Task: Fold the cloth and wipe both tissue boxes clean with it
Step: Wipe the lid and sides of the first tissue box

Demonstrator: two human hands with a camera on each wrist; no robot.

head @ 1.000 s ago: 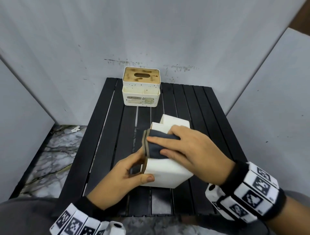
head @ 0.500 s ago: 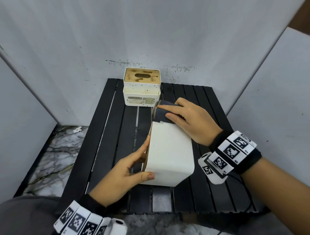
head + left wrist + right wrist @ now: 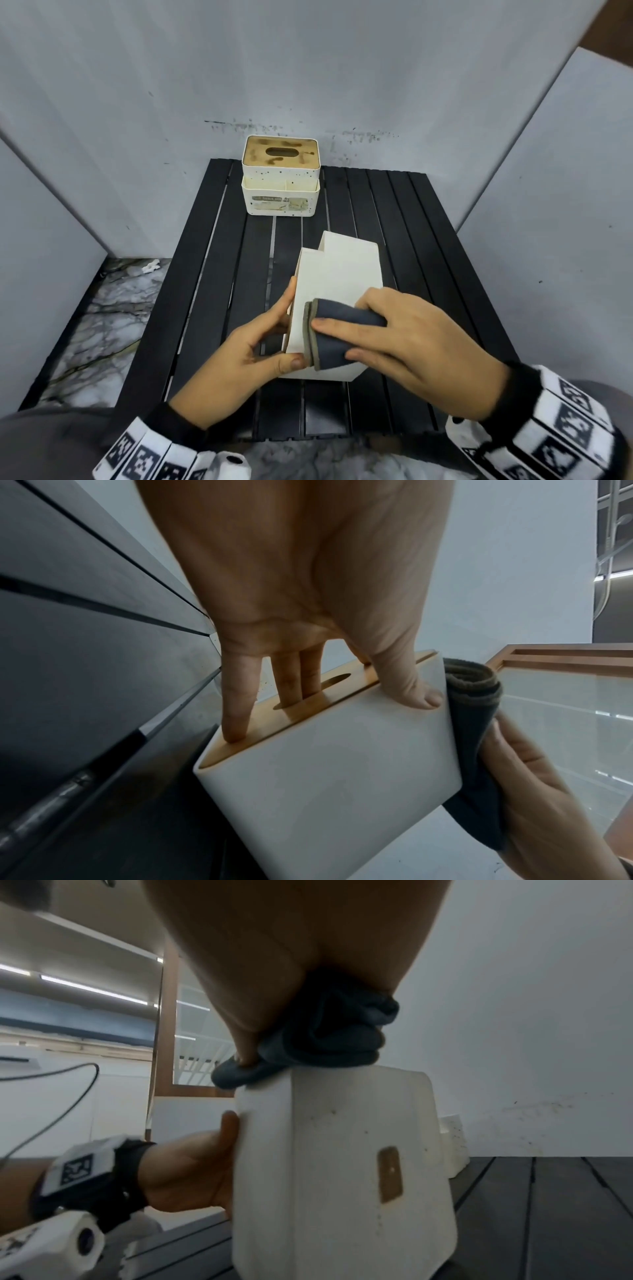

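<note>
Wiping the near white tissue box [image 3: 337, 284], table centre: the left hand [image 3: 253, 346] grips its wooden lid, the right hand [image 3: 404, 346] presses the folded cloth [image 3: 337, 334] on it. Speckled tissue box [image 3: 281, 181] at 12 o'clock likely next.

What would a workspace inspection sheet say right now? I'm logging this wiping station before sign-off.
Surface: black slatted table, between grey panels.
Job's things: plain white tissue box lies on its side near the person; folded dark cloth pressed on its upper face. Speckled tissue box stands at the far edge, its brown lid stained.
Clutter: nothing seen on the table.
Grippers: left hand grips the plain box, fingers in its slot; right hand holds the cloth.
Cables: one thin dark cable beyond the table.
Surroundings: marbled floor, small white scrap on it.
</note>
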